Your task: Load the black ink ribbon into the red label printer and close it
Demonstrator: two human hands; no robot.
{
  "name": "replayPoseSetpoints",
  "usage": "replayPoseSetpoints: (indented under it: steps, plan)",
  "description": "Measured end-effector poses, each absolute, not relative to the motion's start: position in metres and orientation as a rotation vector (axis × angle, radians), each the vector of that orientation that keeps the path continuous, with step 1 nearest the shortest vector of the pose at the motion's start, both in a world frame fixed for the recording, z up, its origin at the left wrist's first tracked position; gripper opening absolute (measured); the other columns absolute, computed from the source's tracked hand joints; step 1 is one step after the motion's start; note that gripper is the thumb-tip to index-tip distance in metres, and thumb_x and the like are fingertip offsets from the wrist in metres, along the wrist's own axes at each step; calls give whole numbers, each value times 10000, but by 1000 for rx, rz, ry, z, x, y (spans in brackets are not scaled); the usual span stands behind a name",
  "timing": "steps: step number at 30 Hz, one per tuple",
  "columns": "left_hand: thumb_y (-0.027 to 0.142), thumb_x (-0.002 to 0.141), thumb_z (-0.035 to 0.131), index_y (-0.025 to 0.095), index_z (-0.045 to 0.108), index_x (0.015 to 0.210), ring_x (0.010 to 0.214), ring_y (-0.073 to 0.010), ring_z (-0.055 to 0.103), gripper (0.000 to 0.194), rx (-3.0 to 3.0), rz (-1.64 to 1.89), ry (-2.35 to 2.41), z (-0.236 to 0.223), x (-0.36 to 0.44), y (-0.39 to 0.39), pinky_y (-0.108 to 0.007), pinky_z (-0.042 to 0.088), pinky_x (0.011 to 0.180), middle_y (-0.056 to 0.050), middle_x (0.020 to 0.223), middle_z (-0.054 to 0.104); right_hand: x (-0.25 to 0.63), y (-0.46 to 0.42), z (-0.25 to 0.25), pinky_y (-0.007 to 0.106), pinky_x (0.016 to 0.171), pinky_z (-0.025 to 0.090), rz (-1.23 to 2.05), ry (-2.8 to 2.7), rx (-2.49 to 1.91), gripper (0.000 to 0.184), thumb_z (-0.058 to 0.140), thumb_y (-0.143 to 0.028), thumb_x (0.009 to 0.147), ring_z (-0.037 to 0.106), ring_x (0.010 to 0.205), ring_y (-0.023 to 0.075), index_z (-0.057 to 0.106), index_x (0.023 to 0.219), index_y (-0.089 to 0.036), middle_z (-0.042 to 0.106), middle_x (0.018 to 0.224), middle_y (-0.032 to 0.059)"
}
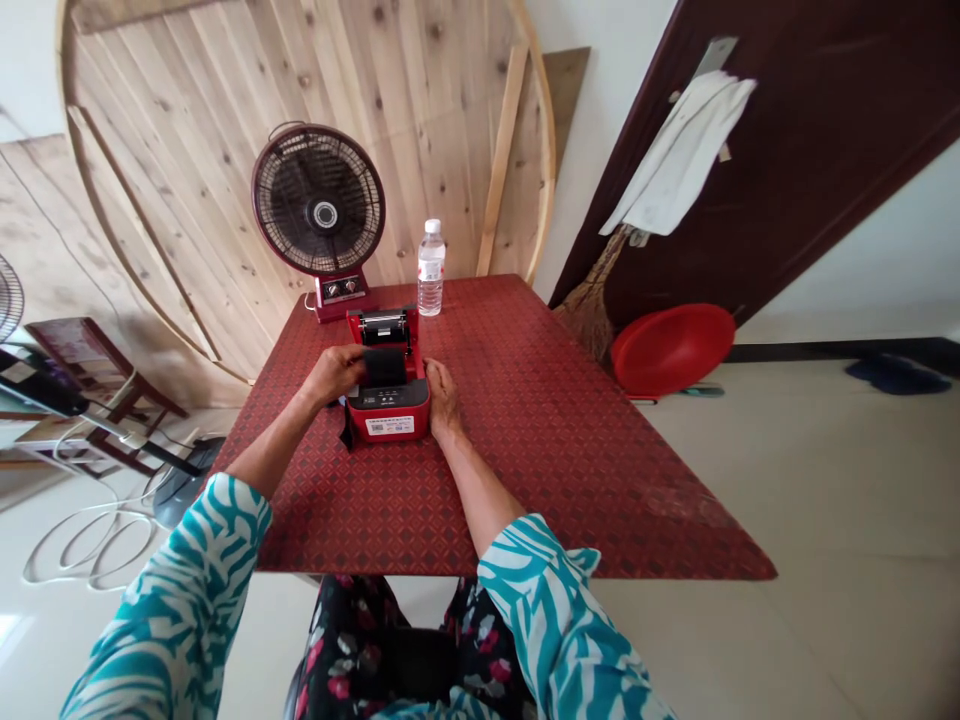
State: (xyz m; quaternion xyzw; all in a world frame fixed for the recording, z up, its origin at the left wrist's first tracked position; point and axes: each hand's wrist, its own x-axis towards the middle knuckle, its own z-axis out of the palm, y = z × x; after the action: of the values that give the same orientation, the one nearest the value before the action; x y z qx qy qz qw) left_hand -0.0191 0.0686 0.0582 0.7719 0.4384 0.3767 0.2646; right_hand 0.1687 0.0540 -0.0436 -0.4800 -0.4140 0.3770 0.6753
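A small red and black label printer (392, 398) sits on the table in front of me with its lid (384, 326) raised. Across its opening lies a dark strip of black ribbon (385, 368). My left hand (339, 374) is at the left side of the opening, fingers closed on the ribbon's left edge. Against the printer's right side, my right hand (442, 396) grips the casing, its fingertips partly hidden. A white sticker with a code (389, 426) is on the printer's front. A black strap-like piece (346, 434) hangs at its left front corner.
Behind the printer stand a desk fan (319, 210) and a water bottle (431, 270) on the red patterned table (570, 450). A broom (592, 305) and a red basin (673, 350) are beyond the right edge. Cables (97, 545) lie on the floor at left.
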Motion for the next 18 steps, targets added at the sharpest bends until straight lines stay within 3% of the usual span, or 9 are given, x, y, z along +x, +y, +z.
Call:
replayPoseSetpoints:
  steps: [4,8,11,15,18]
  plan:
    - [353,739,713,183,776,925,837,-195,693,260,2243,634,1103,68,-11,89,-279,537,775,-54,935,768,169,56,-46,402,1027,452,847,-948,-1068,458,483,-584,823,628,1105,226,704,1020,-235,738,1136,63]
    - [298,831,623,158,766,986,883,-192,701,253,2483,325,1102,73,-3,98,-264,527,830,-68,1007,772,170,59,-51,416,1048,437,866,-937,-1053,448,494,-578,817,631,1107,231,708,1023,-242,738,1137,56]
    - [201,833,597,171,779,938,864,-213,708,212,2612,130,1210,75,6,101,-268,511,799,-73,955,780,170,60,-52,421,1043,440,872,-941,-1047,437,498,-568,817,636,1096,231,709,1024,-247,739,1131,55]
    - [235,794,670,259,776,1008,913,-225,712,240,2713,-149,1279,77,19,105,-247,483,726,-45,1021,777,170,59,-52,418,1029,448,872,-937,-1061,433,489,-559,822,638,1090,230,710,1023,-246,740,1124,56]
    - [186,765,676,256,789,903,768,-185,699,191,2728,-200,1237,79,25,108,-226,451,654,-19,877,785,169,58,-50,418,1036,445,876,-933,-1078,438,488,-554,823,636,1102,231,708,1033,-239,736,1146,65]
